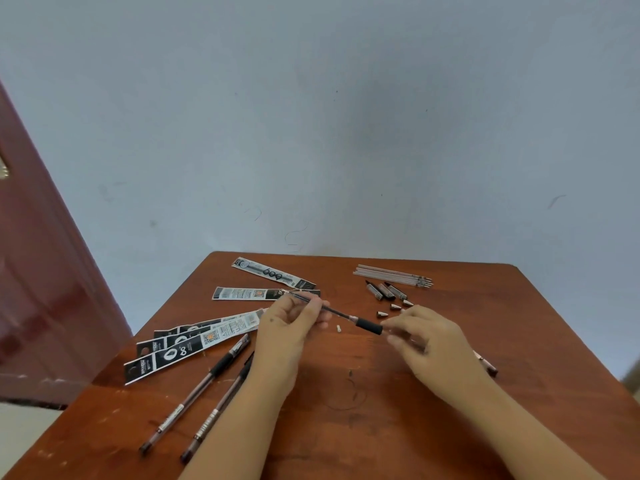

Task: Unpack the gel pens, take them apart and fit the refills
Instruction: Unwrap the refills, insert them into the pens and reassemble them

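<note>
My left hand [291,320] grips a gel pen barrel [341,314] with a black rubber grip, held level above the brown table [346,393]. At the grip end, the fingertips of my right hand [426,336] pinch something small that I cannot make out. Two assembled pens [194,393] lie at the near left. Several refills [393,275] lie side by side at the far right. Below them sit three black caps [384,291] and several small metal tips [394,308]. A tiny white piece [338,328] lies under the held pen.
Several opened black-and-white pen wrappers [194,337] fan out on the left, and two more [270,282] lie at the back. Another pen part [486,363] pokes out behind my right wrist. A pale wall backs the table, with a red door [38,289] at left.
</note>
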A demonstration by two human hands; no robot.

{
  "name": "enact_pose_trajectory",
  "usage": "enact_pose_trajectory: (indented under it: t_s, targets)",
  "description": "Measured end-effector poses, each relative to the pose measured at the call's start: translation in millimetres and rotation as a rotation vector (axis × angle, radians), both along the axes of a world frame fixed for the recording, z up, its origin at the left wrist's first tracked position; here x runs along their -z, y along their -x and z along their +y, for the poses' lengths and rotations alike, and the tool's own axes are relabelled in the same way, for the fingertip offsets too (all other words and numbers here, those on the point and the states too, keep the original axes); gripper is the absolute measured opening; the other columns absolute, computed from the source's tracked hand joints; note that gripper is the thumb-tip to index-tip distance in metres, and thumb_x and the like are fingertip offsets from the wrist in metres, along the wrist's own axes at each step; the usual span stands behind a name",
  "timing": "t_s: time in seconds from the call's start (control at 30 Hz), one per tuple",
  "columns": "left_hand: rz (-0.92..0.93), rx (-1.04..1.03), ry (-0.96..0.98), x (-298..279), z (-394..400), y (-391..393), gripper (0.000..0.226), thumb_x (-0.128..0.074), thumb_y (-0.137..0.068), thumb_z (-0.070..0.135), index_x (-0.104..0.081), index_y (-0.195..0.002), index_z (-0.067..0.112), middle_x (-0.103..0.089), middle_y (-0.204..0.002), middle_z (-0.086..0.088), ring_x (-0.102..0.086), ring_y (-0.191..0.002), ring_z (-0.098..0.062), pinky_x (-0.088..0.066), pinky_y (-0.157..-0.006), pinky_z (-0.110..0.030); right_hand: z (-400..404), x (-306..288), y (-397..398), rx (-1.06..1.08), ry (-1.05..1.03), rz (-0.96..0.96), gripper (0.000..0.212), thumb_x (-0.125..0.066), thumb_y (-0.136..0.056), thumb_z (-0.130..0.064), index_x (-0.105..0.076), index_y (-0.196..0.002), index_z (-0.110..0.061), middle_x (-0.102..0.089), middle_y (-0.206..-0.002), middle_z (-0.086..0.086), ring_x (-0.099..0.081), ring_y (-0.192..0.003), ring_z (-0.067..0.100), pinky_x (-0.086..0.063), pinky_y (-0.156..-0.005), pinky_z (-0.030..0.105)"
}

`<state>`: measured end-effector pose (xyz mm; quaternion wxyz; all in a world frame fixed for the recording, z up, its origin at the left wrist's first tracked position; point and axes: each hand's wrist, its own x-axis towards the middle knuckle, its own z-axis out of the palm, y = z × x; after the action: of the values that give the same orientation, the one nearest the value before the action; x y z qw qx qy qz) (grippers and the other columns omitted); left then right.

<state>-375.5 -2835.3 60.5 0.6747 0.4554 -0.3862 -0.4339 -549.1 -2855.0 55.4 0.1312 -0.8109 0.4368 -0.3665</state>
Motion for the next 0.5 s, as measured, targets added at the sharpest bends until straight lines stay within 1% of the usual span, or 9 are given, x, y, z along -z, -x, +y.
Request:
enact_pose_trajectory:
  t_s: [0.07,0.13,0.17,0.23,0.3,0.4,0.47,0.5]
  targets:
    - [-0.077,0.085,-0.036,0.7,2.8,3.2,0.018,-0.053,-0.084,-0.002,-0.061,-0.075,0.012,-0.068,-0.057,0.005,-0.063,-0.055,-0.001,-0.051,-0.052,-0.013,0.3,0.4,-0.9,-0.024,-0.009,-0.022,0.017,-0.065,-0.077,-0.008,-0.07,-0.093,-0.015,-0.053,-0.08,-0.016,-0.053,-0.076,-0.005,-0.04,-0.07,0.003]
    - [-0.198,0.137,-0.073,2.3,4.5,5.3,0.018,-0.057,-0.083,0.001,-0.064,-0.075,0.016,-0.068,-0.06,0.006,-0.064,-0.059,0.0,-0.052,-0.056,-0.013,0.7,0.2,-2.0,-0.059,-0.015,-0.059,0.015,-0.066,-0.074,-0.013,-0.072,-0.088,-0.014,-0.052,-0.077,-0.022,-0.055,-0.079,-0.011,-0.04,-0.072,-0.001]
    - [-0.243,0.156,-0.087,3.2,5.1,6.1,0.018,-0.058,-0.082,0.003,-0.065,-0.075,0.018,-0.068,-0.059,0.008,-0.063,-0.06,0.001,-0.052,-0.057,-0.013,1.3,-0.3,-2.8,-0.073,-0.021,-0.077,0.017,-0.063,-0.071,-0.017,-0.072,-0.085,-0.013,-0.052,-0.076,-0.024,-0.053,-0.083,-0.015,-0.039,-0.073,-0.002]
    - [-0.288,0.188,-0.112,4.2,5.4,7.7,0.019,-0.059,-0.082,0.003,-0.065,-0.075,0.02,-0.067,-0.056,0.009,-0.062,-0.06,0.001,-0.051,-0.06,-0.014,1.9,-0.4,-3.9,-0.09,-0.031,-0.109,0.022,-0.059,-0.067,-0.021,-0.072,-0.082,-0.013,-0.053,-0.075,-0.025,-0.052,-0.085,-0.017,-0.04,-0.072,-0.002]
    - [-0.299,0.209,-0.131,4.2,5.9,9.0,0.019,-0.059,-0.082,0.003,-0.066,-0.075,0.019,-0.067,-0.056,0.008,-0.062,-0.061,0.001,-0.051,-0.061,-0.016,3.0,-0.6,-5.0,-0.104,-0.035,-0.118,0.022,-0.058,-0.067,-0.021,-0.072,-0.081,-0.012,-0.054,-0.074,-0.023,-0.053,-0.084,-0.016,-0.04,-0.071,-0.002]
    - [-0.268,0.21,-0.123,3.1,5.5,8.2,0.02,-0.058,-0.083,0.003,-0.066,-0.071,0.018,-0.067,-0.058,0.007,-0.062,-0.061,-0.001,-0.051,-0.058,-0.015,2.8,-0.1,-6.2,-0.109,-0.042,-0.126,0.024,-0.057,-0.067,-0.024,-0.072,-0.082,-0.014,-0.055,-0.074,-0.024,-0.054,-0.085,-0.013,-0.041,-0.071,0.0]
    - [-0.227,0.198,-0.108,1.5,5.0,6.4,0.024,-0.057,-0.083,0.005,-0.066,-0.067,0.02,-0.068,-0.062,0.006,-0.062,-0.064,-0.003,-0.05,-0.056,-0.015,2.9,0.7,-6.9,-0.113,-0.048,-0.128,0.026,-0.057,-0.069,-0.03,-0.072,-0.085,-0.015,-0.056,-0.077,-0.025,-0.053,-0.088,-0.013,-0.04,-0.074,0.0]
    - [-0.196,0.182,-0.099,0.4,4.6,5.1,0.027,-0.057,-0.083,0.005,-0.066,-0.064,0.02,-0.069,-0.064,0.005,-0.063,-0.064,-0.003,-0.049,-0.055,-0.015,3.0,0.8,-7.0,-0.114,-0.041,-0.125,0.031,-0.055,-0.07,-0.037,-0.072,-0.085,-0.016,-0.055,-0.078,-0.027,-0.052,-0.089,-0.015,-0.039,-0.076,-0.001]
